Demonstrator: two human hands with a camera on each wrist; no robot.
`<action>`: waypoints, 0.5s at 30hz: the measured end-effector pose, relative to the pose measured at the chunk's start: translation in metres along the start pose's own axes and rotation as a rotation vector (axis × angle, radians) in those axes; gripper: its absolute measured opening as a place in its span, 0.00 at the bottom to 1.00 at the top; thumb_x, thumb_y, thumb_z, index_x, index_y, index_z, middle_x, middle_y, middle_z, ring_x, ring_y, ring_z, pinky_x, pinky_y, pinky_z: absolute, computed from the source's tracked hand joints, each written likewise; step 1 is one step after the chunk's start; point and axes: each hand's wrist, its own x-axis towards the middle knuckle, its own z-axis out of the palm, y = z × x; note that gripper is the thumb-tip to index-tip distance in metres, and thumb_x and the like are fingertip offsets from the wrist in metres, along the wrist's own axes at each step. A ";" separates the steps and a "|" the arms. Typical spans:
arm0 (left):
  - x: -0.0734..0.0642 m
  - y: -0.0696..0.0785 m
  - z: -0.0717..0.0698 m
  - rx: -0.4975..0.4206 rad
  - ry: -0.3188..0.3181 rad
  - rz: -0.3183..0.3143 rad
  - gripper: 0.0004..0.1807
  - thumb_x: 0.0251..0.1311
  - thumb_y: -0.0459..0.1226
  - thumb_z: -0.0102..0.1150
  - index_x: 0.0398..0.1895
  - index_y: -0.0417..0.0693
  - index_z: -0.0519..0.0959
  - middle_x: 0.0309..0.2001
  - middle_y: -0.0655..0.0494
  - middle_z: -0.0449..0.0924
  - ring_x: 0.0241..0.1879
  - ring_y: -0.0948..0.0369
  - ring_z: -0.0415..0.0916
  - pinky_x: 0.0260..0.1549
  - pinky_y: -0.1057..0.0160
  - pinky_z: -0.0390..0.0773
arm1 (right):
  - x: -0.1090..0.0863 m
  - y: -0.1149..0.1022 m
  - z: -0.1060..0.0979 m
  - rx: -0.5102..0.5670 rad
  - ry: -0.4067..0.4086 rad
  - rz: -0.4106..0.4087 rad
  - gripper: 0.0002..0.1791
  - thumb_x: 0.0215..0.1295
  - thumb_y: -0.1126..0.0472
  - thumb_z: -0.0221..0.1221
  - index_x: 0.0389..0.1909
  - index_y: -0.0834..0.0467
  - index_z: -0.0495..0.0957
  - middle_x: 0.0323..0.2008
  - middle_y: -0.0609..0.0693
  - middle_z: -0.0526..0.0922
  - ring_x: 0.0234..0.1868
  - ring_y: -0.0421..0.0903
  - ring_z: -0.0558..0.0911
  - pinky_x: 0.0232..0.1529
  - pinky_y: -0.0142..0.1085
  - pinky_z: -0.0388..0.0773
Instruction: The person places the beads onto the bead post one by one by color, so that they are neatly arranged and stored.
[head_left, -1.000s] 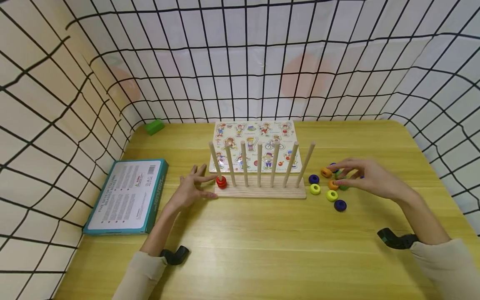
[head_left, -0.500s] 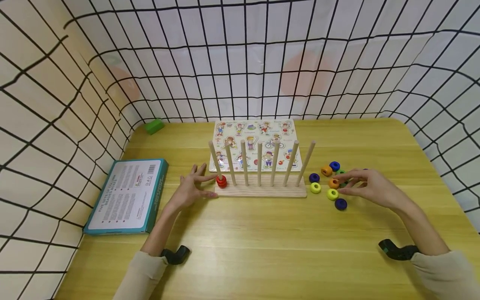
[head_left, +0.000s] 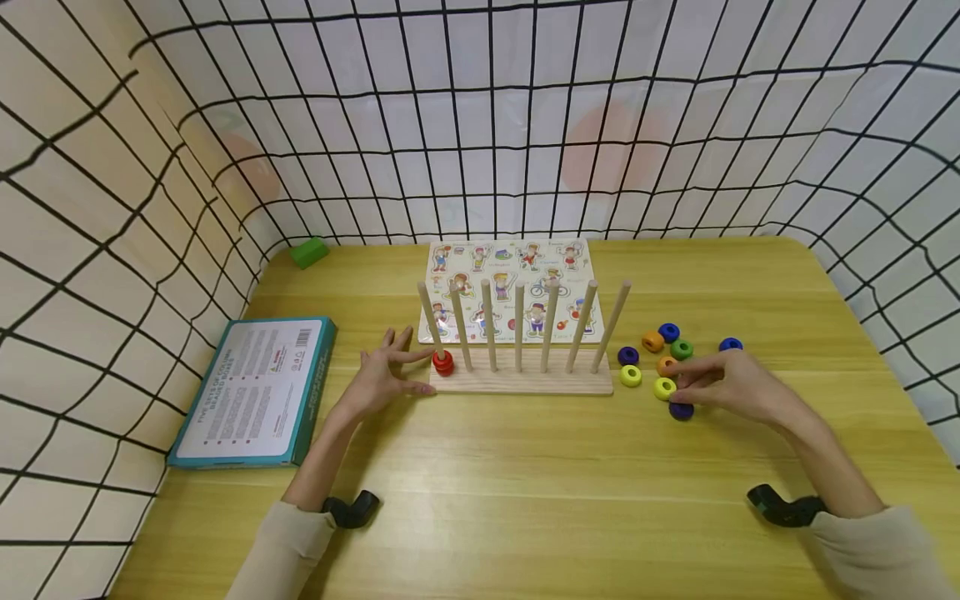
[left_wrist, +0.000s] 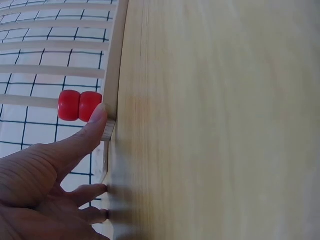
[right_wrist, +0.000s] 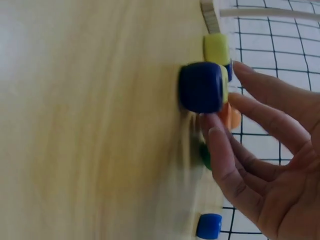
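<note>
A wooden rack (head_left: 521,382) with several upright pegs stands mid-table, two red beads (left_wrist: 69,105) stacked on its leftmost peg. My left hand (head_left: 375,381) steadies that end: its thumb touches the base's front beside the beads, the other fingers spread behind. To the right of the rack, my right hand (head_left: 735,387) reaches over loose beads with fingers and thumb apart. Its fingertips are right at a yellow bead (head_left: 663,388) and a dark blue bead (right_wrist: 201,88). An orange bead (head_left: 664,365) is partly hidden behind the fingers.
Other loose beads lie around, including a green bead (head_left: 681,348) and a blue bead (head_left: 731,343). Behind the rack lies a picture board (head_left: 517,260). A teal-edged box (head_left: 255,392) lies at left, a green block (head_left: 308,252) at the back left. Black-wire grid (head_left: 491,150) encloses the table.
My right hand has moved towards me, from the orange and green beads to the yellow and dark blue ones, uncovering the green and blue beads. The left hand stays in place.
</note>
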 end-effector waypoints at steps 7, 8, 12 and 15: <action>0.000 0.000 0.000 0.003 0.001 -0.001 0.34 0.53 0.36 0.78 0.66 0.47 0.79 0.83 0.38 0.48 0.83 0.37 0.28 0.69 0.20 0.18 | 0.001 -0.005 0.006 -0.025 0.016 0.030 0.22 0.64 0.59 0.71 0.56 0.65 0.85 0.35 0.52 0.89 0.31 0.35 0.84 0.29 0.30 0.81; 0.000 0.000 0.000 0.002 0.000 -0.001 0.34 0.53 0.36 0.78 0.66 0.47 0.80 0.83 0.38 0.47 0.83 0.37 0.28 0.69 0.20 0.18 | 0.001 -0.005 0.007 -0.024 0.018 0.028 0.22 0.63 0.59 0.72 0.56 0.66 0.85 0.35 0.52 0.89 0.31 0.35 0.85 0.29 0.30 0.81; 0.000 0.000 0.000 0.002 0.000 -0.002 0.34 0.53 0.36 0.78 0.66 0.47 0.80 0.83 0.38 0.48 0.83 0.37 0.28 0.69 0.20 0.18 | 0.002 -0.004 0.009 -0.031 0.033 0.018 0.23 0.62 0.59 0.72 0.55 0.66 0.85 0.34 0.52 0.89 0.31 0.35 0.85 0.29 0.30 0.81; 0.000 0.000 0.000 0.004 0.001 -0.002 0.34 0.53 0.36 0.78 0.66 0.47 0.80 0.83 0.38 0.48 0.83 0.37 0.29 0.69 0.20 0.18 | 0.004 -0.004 0.011 -0.051 0.050 0.016 0.23 0.61 0.59 0.73 0.55 0.66 0.85 0.35 0.52 0.89 0.31 0.34 0.85 0.30 0.29 0.82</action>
